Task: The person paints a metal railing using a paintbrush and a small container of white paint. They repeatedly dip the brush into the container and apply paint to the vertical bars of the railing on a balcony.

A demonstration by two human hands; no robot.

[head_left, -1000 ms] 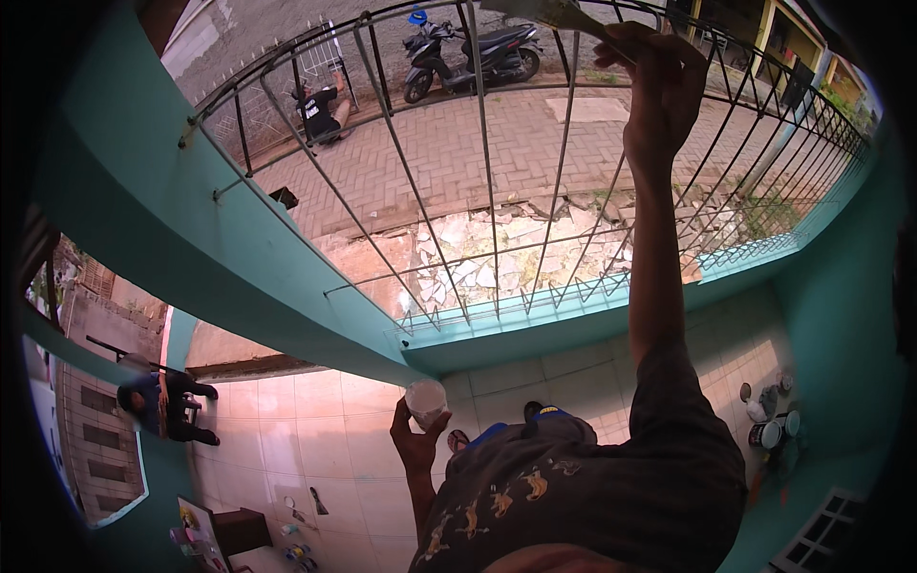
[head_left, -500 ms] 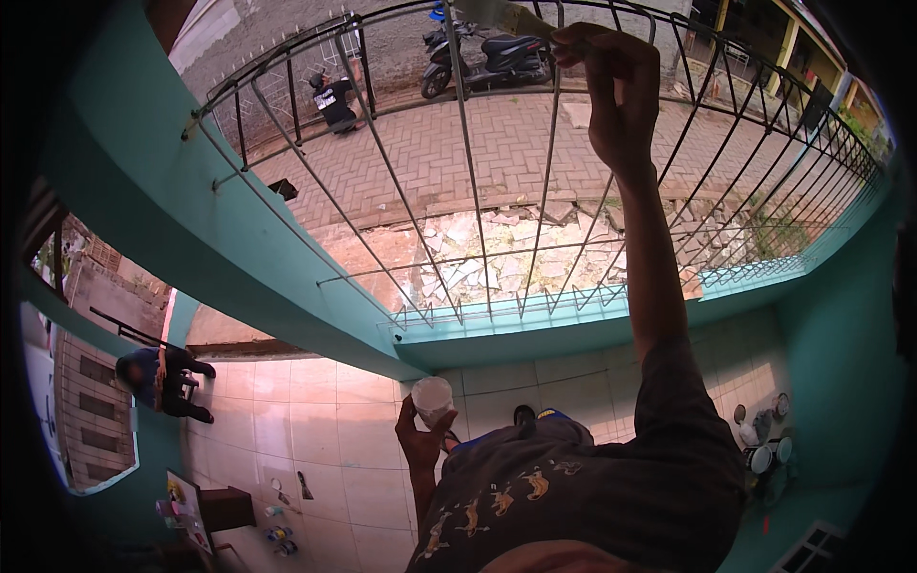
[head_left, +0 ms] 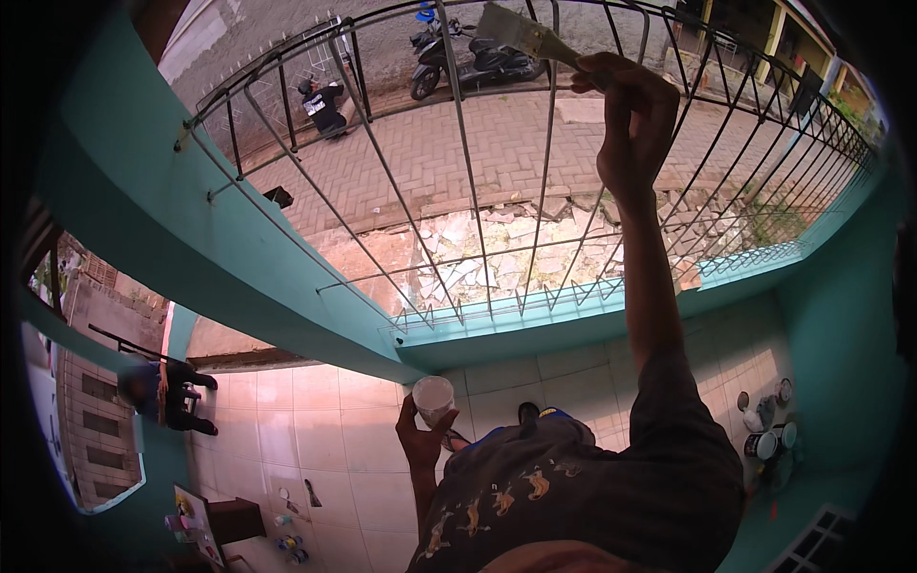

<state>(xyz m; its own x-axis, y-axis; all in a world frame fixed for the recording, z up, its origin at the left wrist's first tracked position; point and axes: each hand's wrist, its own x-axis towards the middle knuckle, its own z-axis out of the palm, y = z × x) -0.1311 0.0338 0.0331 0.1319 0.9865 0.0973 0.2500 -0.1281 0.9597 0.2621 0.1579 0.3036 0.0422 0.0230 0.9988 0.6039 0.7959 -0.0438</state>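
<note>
High up by the metal window grille [head_left: 482,229], my right hand [head_left: 635,115] grips the handle of a flat paintbrush [head_left: 523,36]. The brush points left, its wide grey bristles close to the bars near the grille's top; whether they touch a bar I cannot tell. Lower down, in front of my body, my left hand [head_left: 426,441] is wrapped round a small translucent white plastic cup [head_left: 434,397]. What is inside the cup is hard to make out. The bars are dark toward the top and right, greyer in the middle.
A teal pillar [head_left: 239,286] stands left of the grille, and a teal wall [head_left: 831,334] is at right. Paint cans [head_left: 761,445] stand by that wall. A person sits [head_left: 172,393] at far left; another crouches [head_left: 325,107] outside near a motorbike [head_left: 478,65]. A low table [head_left: 196,520] is lower left.
My right hand with the paintbrush has moved slightly down and right, bringing more of the bristles into view. My left hand keeps the cup in nearly the same place.
</note>
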